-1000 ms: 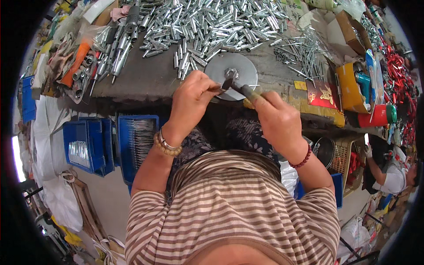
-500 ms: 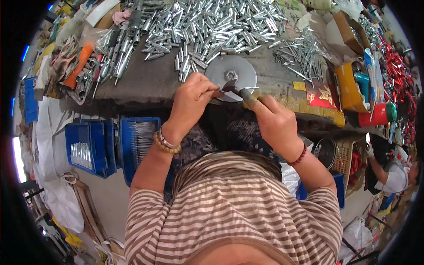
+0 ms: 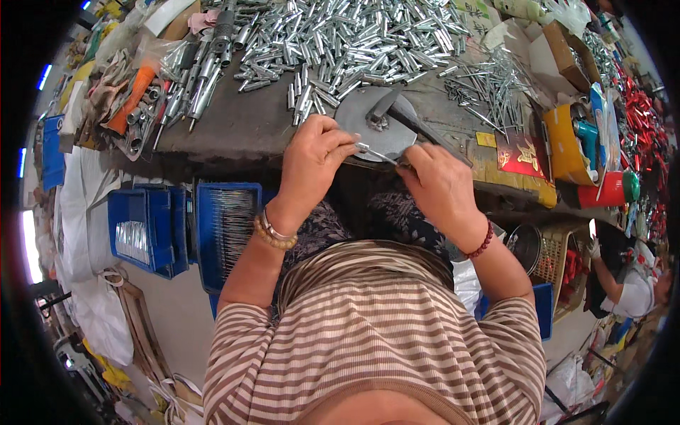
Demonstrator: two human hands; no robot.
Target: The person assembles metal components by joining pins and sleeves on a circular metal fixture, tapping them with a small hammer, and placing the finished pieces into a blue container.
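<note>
In front of me, a thin silver metal rod (image 3: 379, 154) with a thicker sleeve at its left end spans the gap between my hands. My left hand (image 3: 314, 154) is closed, thumb and fingers pinching the sleeve end. Closed as well, my right hand (image 3: 445, 185) has its fingertips at the rod's other end, which they partly hide. Just beyond the rod, a hammer (image 3: 432, 137) rests across a round grey metal disc (image 3: 349, 113) at the bench edge. Its head lies over the disc's middle, and the handle points toward my right hand.
A wide heap of silver metal sleeves (image 3: 354, 42) covers the far bench. Thin rods (image 3: 496, 88) lie right of it, near a yellow container (image 3: 567, 145). Tools (image 3: 198, 81) crowd the left. Blue bins (image 3: 230, 188) stand below the bench. A co-worker (image 3: 627, 294) is at far right.
The hammer has left my right hand and now lies on the disc. My right hand has come down and closed at the rod's end. My left hand still pinches the piece.
</note>
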